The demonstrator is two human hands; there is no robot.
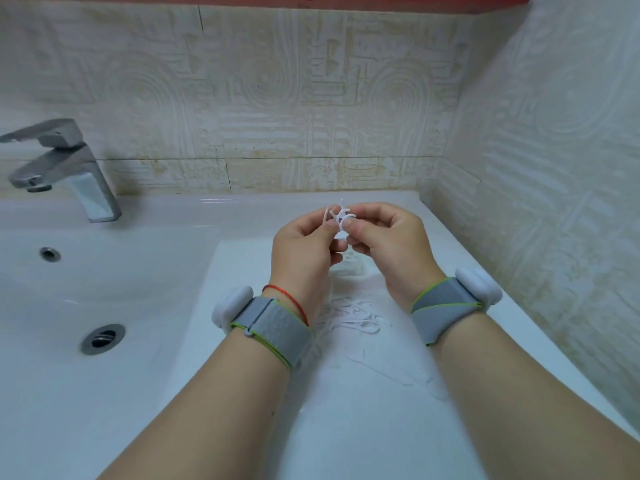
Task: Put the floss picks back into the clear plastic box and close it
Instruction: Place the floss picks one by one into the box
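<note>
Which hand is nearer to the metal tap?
Left. The left hand is right of the tap; the right hand is even farther right. Both pinch floss picks.

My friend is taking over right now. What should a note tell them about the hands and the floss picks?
Hands: left hand and right hand both pinch one small bunch of floss picks above the counter.
The clear plastic box sits on the counter under the hands, mostly hidden; lid unclear.
A loose pile lies between the wrists.
Done: bunch gathered.
To do: box the bunch and the pile, then close it.
</note>
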